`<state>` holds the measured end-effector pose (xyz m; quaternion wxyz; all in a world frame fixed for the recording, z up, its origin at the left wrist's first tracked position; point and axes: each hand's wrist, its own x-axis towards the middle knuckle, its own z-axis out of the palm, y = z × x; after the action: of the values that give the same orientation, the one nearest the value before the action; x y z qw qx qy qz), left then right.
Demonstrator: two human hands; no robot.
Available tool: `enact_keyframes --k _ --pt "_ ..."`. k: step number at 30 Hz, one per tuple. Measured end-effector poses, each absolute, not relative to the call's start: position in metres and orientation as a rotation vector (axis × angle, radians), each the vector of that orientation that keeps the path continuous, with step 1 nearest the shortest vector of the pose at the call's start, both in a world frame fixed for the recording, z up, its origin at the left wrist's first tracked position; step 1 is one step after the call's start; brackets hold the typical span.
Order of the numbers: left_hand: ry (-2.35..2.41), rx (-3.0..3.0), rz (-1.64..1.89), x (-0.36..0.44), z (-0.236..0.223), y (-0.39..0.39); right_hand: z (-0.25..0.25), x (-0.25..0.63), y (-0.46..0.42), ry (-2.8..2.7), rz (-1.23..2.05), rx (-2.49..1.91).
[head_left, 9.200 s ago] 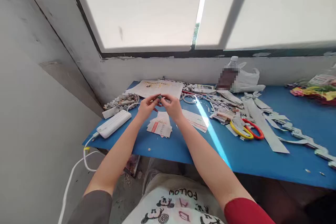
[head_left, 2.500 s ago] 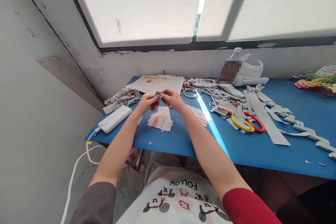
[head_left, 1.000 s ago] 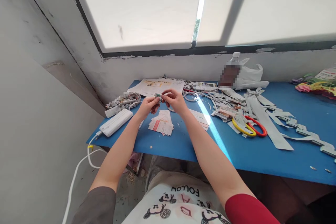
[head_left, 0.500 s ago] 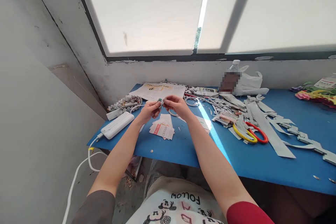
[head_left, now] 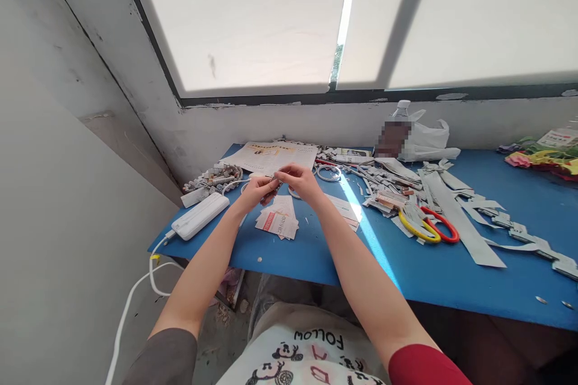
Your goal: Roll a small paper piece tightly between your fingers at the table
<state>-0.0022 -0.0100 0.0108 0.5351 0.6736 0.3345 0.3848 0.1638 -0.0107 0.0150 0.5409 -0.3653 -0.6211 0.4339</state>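
My left hand (head_left: 256, 190) and my right hand (head_left: 301, 181) meet above the blue table (head_left: 316, 246). Both pinch one small folded paper piece (head_left: 275, 181) between their fingertips. It is greenish and too small to make out in detail. Just below the hands lies a small stack of cut paper slips (head_left: 277, 221) with red print. A printed sheet (head_left: 271, 156) lies flat behind the hands.
A white power bank (head_left: 200, 215) with a white cable sits at the left edge. A heap of small folded paper pieces (head_left: 212, 177) lies behind it. Red and yellow scissors (head_left: 428, 225), grey paper strips (head_left: 456, 216), metal rings (head_left: 327, 172), and a bottle (head_left: 397, 129) stand to the right.
The hands stay together pinching the small piece, dropping slightly toward the table. The fingers shift around it. The view has moved a little.
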Motion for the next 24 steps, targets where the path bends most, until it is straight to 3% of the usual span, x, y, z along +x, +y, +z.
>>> enact_keyframes --k 9,24 --pt "1.095 2.056 0.943 0.000 0.008 -0.011 0.005 0.171 0.002 -1.627 0.866 -0.994" --pt "0.966 1.897 0.953 0.002 0.007 -0.009 0.011 0.173 -0.003 -1.459 1.105 -0.940"
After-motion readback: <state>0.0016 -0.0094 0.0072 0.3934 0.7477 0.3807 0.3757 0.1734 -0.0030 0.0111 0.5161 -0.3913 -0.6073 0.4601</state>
